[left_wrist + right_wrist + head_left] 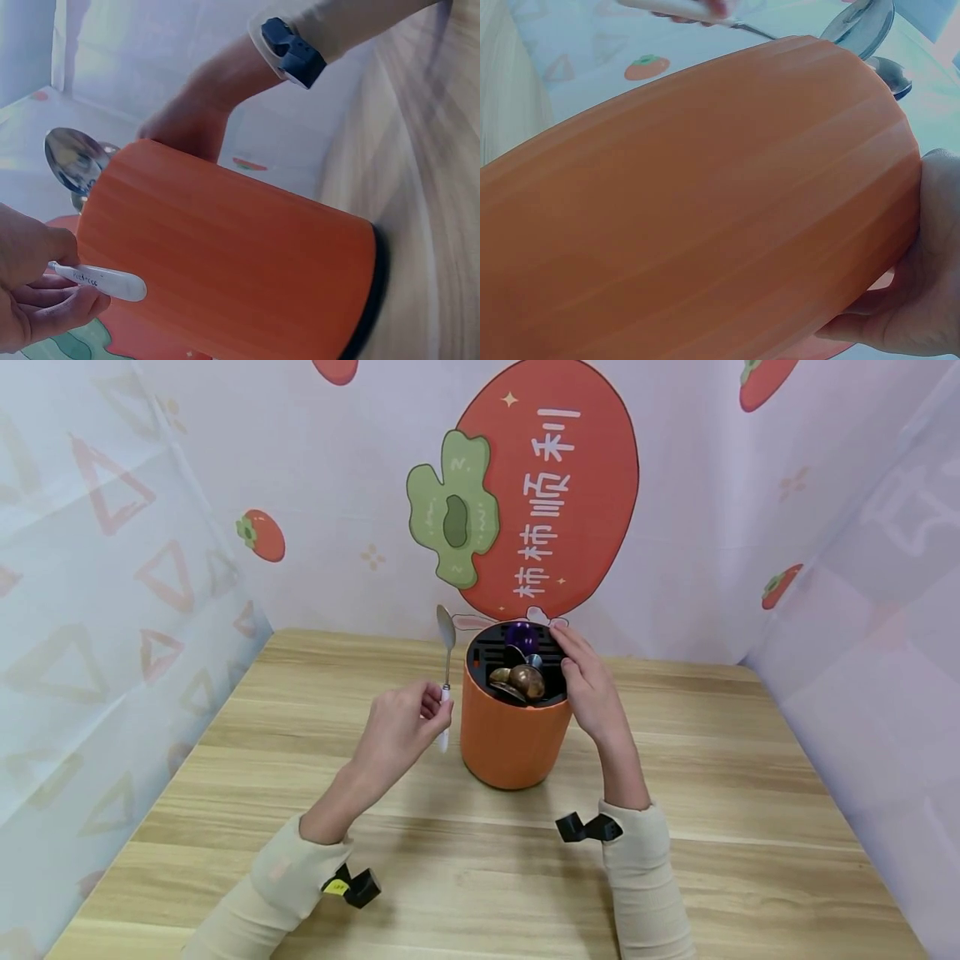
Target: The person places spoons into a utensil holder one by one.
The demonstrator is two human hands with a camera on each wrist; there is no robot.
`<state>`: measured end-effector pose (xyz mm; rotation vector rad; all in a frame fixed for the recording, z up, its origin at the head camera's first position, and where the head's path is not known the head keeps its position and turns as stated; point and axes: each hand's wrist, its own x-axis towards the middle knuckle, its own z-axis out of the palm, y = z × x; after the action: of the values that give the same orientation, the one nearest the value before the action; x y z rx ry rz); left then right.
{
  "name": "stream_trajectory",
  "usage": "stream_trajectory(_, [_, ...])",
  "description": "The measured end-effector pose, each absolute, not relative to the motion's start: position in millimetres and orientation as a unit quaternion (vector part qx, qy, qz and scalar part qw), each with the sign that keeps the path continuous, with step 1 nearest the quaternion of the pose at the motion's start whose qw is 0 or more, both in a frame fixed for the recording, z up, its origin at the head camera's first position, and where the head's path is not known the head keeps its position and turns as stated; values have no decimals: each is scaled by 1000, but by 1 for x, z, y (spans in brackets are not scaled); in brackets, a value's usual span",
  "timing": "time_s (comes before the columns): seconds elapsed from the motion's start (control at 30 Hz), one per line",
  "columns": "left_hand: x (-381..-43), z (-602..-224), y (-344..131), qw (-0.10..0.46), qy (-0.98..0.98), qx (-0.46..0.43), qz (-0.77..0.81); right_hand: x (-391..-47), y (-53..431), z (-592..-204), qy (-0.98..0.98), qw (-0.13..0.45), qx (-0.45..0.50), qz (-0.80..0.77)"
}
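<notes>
My left hand [405,714] pinches a spoon [446,628] by its white handle [112,282], to the left of an orange utensil holder [513,743]. The spoon stands nearly upright, its metal bowl on top. Against the holder's right side, my right hand [596,693] holds the rim with thumb and fingers; part of this grip is hidden behind the wall in the right wrist view. Inside the holder's black slotted insert [491,652] sit several shiny spoon heads [527,681], brownish in the head view, and a purple rounded one [522,635].
The holder stands upright on a wood-grain table [480,877], near its back edge. Behind it hangs a white cloth [337,468] printed with a big persimmon [592,485]. Pale patterned cloths close in both sides. Each sleeve carries a small black wrist camera [363,887].
</notes>
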<state>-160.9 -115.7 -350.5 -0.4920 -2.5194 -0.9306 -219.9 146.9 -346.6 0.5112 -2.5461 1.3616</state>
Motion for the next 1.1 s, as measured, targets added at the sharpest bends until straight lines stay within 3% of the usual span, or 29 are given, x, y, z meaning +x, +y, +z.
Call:
stream_trajectory(0.67, [-166, -300, -99, 261, -856, -247, -373, -220, 147, -347, -863, 102, 171, 464])
stream_trajectory(1.1, [-188, -291, -87, 285, -818, -267, -422, -220, 147, -347, -861, 107, 176, 464])
